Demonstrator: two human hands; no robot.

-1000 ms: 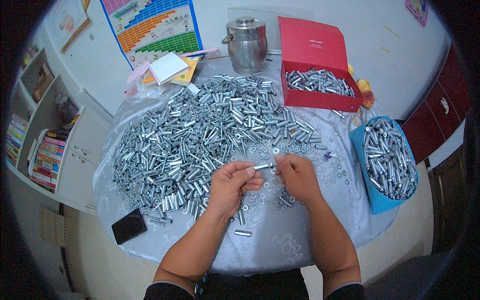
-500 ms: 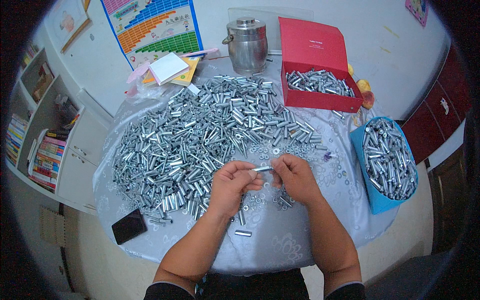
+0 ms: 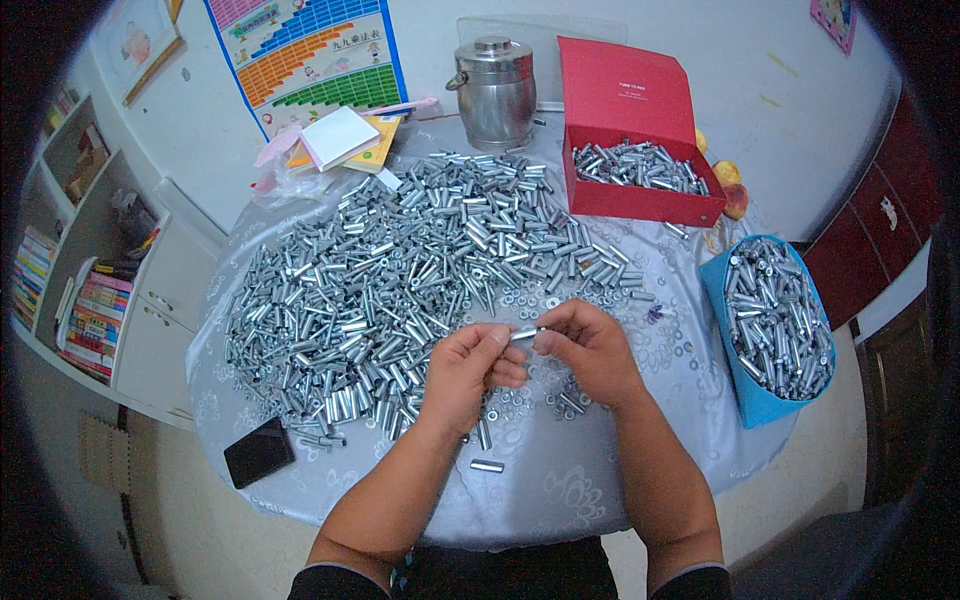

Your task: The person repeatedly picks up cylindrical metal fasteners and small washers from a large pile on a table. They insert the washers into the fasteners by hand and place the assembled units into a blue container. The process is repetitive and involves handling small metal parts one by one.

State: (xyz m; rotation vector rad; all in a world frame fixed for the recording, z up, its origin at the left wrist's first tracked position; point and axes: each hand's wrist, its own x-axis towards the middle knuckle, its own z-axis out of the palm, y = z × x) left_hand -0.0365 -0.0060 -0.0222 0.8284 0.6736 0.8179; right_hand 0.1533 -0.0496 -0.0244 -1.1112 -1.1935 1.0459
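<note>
Over the near middle of the table, a short silver metal sleeve (image 3: 524, 334) lies between my two hands. My left hand (image 3: 464, 368) is closed, pinching its left end between thumb and fingers. Thumb and bent fingers of my right hand (image 3: 590, 348) close on the right end, where a small part is mostly hidden by the fingertips. Just beyond and to the left spreads a big heap of loose metal sleeves and rods (image 3: 380, 280). Flat washers (image 3: 512, 402) are scattered under and around my hands. One lone sleeve (image 3: 487, 466) rests between my forearms.
A red lidded box (image 3: 640, 206) of metal pieces stands at the far right, a blue bin (image 3: 716, 290) of bolts nearer. A steel pot (image 3: 494, 95) and notebooks (image 3: 338, 138) are at the back. A black phone (image 3: 258, 453) lies near the left edge.
My right hand has shifted slightly up and left, its fingers curling more over the sleeve's end. The sleeve has tilted a little, and my left hand has barely moved.
</note>
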